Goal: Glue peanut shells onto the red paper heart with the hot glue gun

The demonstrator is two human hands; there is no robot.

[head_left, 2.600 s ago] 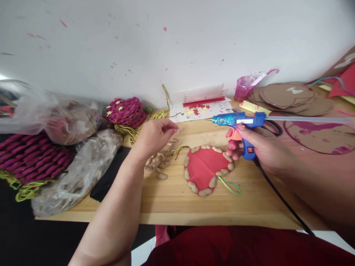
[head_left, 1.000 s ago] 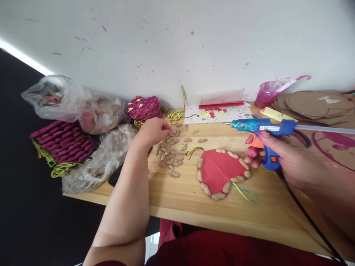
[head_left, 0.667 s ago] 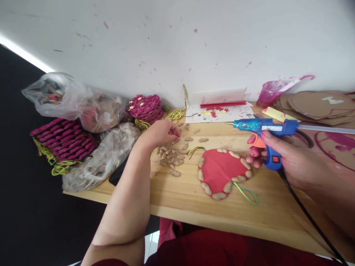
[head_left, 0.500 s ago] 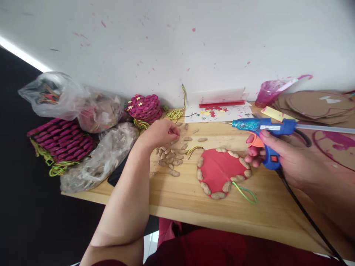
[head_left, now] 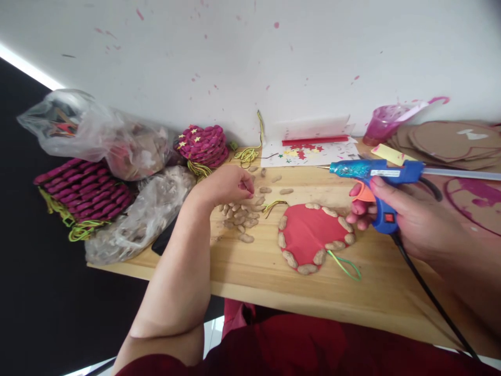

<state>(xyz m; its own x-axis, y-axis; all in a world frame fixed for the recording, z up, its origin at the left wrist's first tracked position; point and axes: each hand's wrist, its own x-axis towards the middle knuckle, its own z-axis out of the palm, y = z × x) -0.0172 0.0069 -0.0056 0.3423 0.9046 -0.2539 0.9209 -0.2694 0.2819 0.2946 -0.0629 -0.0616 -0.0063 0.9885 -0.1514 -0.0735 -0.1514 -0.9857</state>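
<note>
Bright even daylight, soft shadows; wide-angle bending at edges

The near strip of the wooden table [head_left: 254, 282] lies bare, up to the black cord [head_left: 426, 292] slanting across its right end. Further in, loose peanuts [head_left: 240, 214] under the left hand [head_left: 227, 185] sit just beside a peanut-rimmed red disc [head_left: 307, 235], leaving only a narrow gap. Plastic bags [head_left: 144, 214] block the left. The glue gun [head_left: 376, 175], gripped by the right hand [head_left: 410, 222], hangs by the disc's right edge. A sticker sheet [head_left: 309, 154], pink cup [head_left: 381, 122] and cardboard discs [head_left: 442, 141] crowd the wall side.
</note>
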